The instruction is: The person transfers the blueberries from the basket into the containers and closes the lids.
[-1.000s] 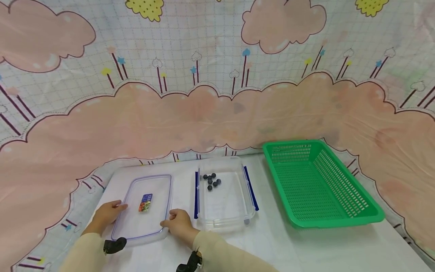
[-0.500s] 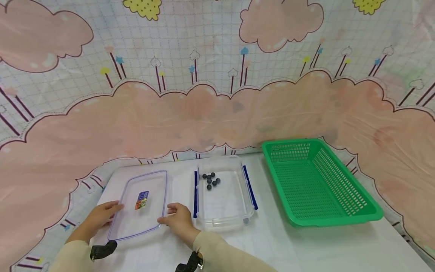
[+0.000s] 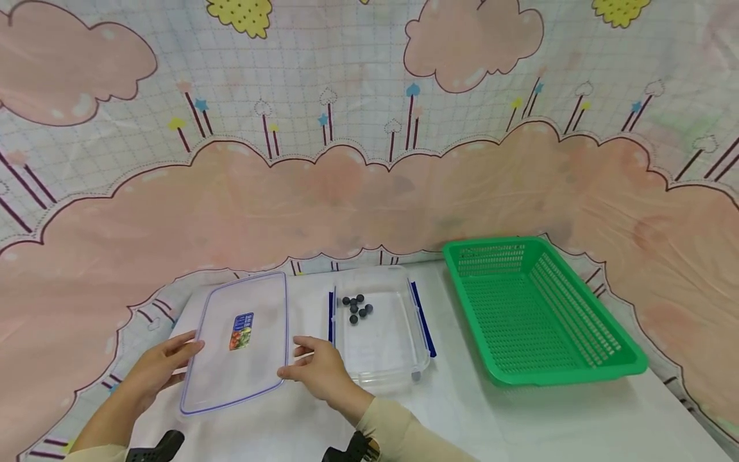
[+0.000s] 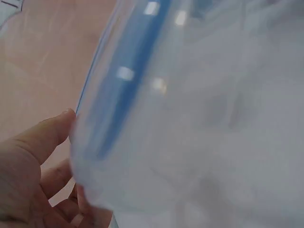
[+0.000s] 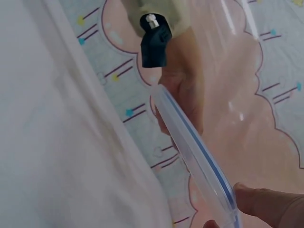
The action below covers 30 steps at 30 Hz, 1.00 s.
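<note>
Both hands hold a clear plastic lid (image 3: 225, 382) with a blue-lined rim and a colourful label, tilted above the table at the left. My left hand (image 3: 158, 366) grips its left edge; in the left wrist view the thumb (image 4: 52, 133) lies on the near side, fingers behind. My right hand (image 3: 323, 372) pinches the lower right edge, and the right wrist view has the lid (image 5: 194, 147) almost edge-on between thumb and finger. Beside it stands a clear plastic box (image 3: 383, 356) with dark blue side clips. Several small dark balls (image 3: 354, 308) lie inside its back left part.
A green plastic basket (image 3: 534, 321) with perforated sides stands at the right of the white-covered table (image 3: 462, 410). Behind the table hangs a patterned cloth (image 3: 346, 205).
The lid has been raised from the table and tilted, its far edge moving up. Both hands went with it, the left one shifting outward. Box, balls and basket stay put.
</note>
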Each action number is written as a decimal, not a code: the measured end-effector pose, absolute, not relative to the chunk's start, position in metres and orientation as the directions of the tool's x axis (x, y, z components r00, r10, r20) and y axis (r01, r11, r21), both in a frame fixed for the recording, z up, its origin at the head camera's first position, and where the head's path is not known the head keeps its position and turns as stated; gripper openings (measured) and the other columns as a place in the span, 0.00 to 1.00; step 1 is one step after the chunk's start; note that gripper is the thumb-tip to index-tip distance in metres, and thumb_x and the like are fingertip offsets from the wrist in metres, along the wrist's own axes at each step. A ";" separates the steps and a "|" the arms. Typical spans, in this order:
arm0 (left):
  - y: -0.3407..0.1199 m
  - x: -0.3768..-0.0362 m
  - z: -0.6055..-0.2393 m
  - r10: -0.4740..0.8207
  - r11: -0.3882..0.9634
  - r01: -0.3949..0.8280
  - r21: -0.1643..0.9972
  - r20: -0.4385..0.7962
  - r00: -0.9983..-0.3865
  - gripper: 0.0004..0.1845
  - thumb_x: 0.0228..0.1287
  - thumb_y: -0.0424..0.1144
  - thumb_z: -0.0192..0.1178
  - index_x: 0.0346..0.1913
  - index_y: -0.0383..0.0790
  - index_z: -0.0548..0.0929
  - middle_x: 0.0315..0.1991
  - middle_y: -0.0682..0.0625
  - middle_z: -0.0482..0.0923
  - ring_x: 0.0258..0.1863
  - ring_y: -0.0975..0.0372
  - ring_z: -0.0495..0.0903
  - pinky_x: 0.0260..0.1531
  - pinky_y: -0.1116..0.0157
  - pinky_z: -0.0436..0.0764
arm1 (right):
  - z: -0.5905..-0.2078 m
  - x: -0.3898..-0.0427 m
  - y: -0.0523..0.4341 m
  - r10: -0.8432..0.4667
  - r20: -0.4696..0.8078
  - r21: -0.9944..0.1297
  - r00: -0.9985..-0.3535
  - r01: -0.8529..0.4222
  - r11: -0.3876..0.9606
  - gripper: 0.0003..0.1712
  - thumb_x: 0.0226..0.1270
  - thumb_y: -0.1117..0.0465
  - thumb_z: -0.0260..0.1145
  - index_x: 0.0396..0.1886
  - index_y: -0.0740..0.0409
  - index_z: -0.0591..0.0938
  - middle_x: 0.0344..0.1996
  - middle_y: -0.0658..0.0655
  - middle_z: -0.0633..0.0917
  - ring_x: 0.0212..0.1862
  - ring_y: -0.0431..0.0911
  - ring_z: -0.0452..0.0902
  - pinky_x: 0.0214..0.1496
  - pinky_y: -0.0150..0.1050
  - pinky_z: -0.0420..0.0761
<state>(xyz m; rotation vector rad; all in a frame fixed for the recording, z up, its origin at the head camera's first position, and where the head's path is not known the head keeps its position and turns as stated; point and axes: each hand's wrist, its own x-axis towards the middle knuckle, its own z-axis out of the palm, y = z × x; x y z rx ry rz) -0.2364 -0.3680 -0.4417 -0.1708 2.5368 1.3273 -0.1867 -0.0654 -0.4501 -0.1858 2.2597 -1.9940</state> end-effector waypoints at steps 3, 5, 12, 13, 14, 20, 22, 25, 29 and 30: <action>-0.356 -0.233 -0.436 0.025 0.558 -0.203 0.805 -0.261 -0.965 0.43 0.74 0.55 0.51 0.76 0.30 0.49 0.66 0.32 0.66 0.56 0.49 0.71 0.42 0.72 0.80 | -0.445 -0.184 -0.050 -0.189 -0.007 -0.993 -0.982 -0.015 0.115 0.35 0.51 0.68 0.78 0.61 0.67 0.78 0.40 0.54 0.81 0.37 0.38 0.79 0.35 0.32 0.83; -0.347 -0.231 -0.434 0.019 0.551 -0.192 0.812 -0.242 -0.970 0.42 0.73 0.56 0.52 0.76 0.31 0.50 0.61 0.38 0.71 0.51 0.57 0.73 0.41 0.73 0.80 | -0.443 -0.182 -0.039 -0.193 -0.008 -0.994 -0.981 -0.014 0.111 0.35 0.51 0.68 0.78 0.61 0.67 0.78 0.40 0.54 0.80 0.37 0.38 0.79 0.35 0.33 0.84; -0.305 -0.229 -0.437 -0.073 0.483 -0.182 0.857 -0.168 -0.983 0.41 0.69 0.57 0.57 0.76 0.37 0.58 0.43 0.57 0.72 0.39 0.71 0.73 0.38 0.75 0.80 | -0.435 -0.183 -0.003 -0.155 0.030 -0.987 -0.987 -0.054 0.150 0.33 0.52 0.66 0.77 0.60 0.63 0.80 0.40 0.57 0.81 0.39 0.43 0.79 0.36 0.36 0.84; -0.298 -0.228 -0.438 -0.086 0.471 -0.175 0.865 -0.152 -0.985 0.41 0.69 0.57 0.58 0.75 0.38 0.60 0.42 0.57 0.72 0.38 0.72 0.73 0.37 0.75 0.80 | -0.436 -0.184 0.003 -0.151 0.038 -0.985 -0.988 -0.062 0.161 0.32 0.52 0.66 0.77 0.60 0.63 0.80 0.40 0.58 0.81 0.40 0.44 0.79 0.37 0.36 0.84; -0.291 -0.228 -0.440 -0.095 0.460 -0.167 0.872 -0.138 -0.986 0.40 0.68 0.57 0.59 0.75 0.38 0.61 0.41 0.58 0.71 0.38 0.72 0.74 0.37 0.75 0.80 | -0.437 -0.185 0.008 -0.144 0.048 -0.982 -0.988 -0.073 0.174 0.32 0.52 0.66 0.76 0.60 0.63 0.80 0.41 0.58 0.81 0.39 0.44 0.80 0.37 0.37 0.84; -0.251 -0.229 -0.447 -0.121 0.416 -0.122 0.901 -0.078 -0.990 0.37 0.68 0.55 0.60 0.73 0.40 0.66 0.44 0.50 0.75 0.37 0.69 0.76 0.34 0.73 0.82 | -0.443 -0.189 0.041 -0.079 0.060 -0.974 -0.995 -0.076 0.213 0.30 0.53 0.64 0.76 0.58 0.65 0.81 0.40 0.58 0.82 0.33 0.41 0.79 0.34 0.38 0.81; -0.237 -0.231 -0.448 -0.116 0.412 -0.111 0.904 -0.069 -0.991 0.36 0.68 0.56 0.59 0.73 0.41 0.66 0.48 0.46 0.75 0.39 0.66 0.76 0.34 0.73 0.82 | -0.443 -0.190 0.052 -0.052 0.063 -0.970 -0.997 -0.074 0.233 0.29 0.54 0.63 0.76 0.58 0.64 0.81 0.40 0.57 0.82 0.32 0.40 0.78 0.32 0.36 0.79; -0.219 -0.236 -0.450 -0.107 0.386 -0.100 0.917 -0.064 -0.992 0.35 0.69 0.54 0.59 0.73 0.41 0.67 0.52 0.42 0.74 0.42 0.62 0.77 0.34 0.73 0.82 | -0.443 -0.191 0.066 -0.002 0.077 -0.963 -0.997 -0.075 0.259 0.28 0.54 0.62 0.76 0.57 0.63 0.82 0.40 0.57 0.83 0.31 0.40 0.78 0.31 0.35 0.77; -0.200 -0.240 -0.448 -0.091 0.354 -0.088 0.931 -0.060 -0.994 0.33 0.70 0.51 0.60 0.72 0.39 0.68 0.51 0.42 0.74 0.43 0.60 0.78 0.33 0.72 0.82 | -0.444 -0.192 0.080 0.057 0.099 -0.957 -0.994 -0.079 0.279 0.27 0.54 0.61 0.76 0.55 0.64 0.83 0.38 0.57 0.84 0.30 0.40 0.78 0.31 0.35 0.77; -0.196 -0.241 -0.447 -0.086 0.345 -0.082 0.935 -0.056 -0.995 0.33 0.69 0.51 0.60 0.72 0.38 0.68 0.51 0.42 0.74 0.43 0.59 0.78 0.33 0.72 0.82 | -0.445 -0.192 0.082 0.068 0.102 -0.955 -0.992 -0.079 0.287 0.26 0.54 0.61 0.76 0.54 0.65 0.84 0.37 0.56 0.84 0.29 0.40 0.78 0.30 0.34 0.77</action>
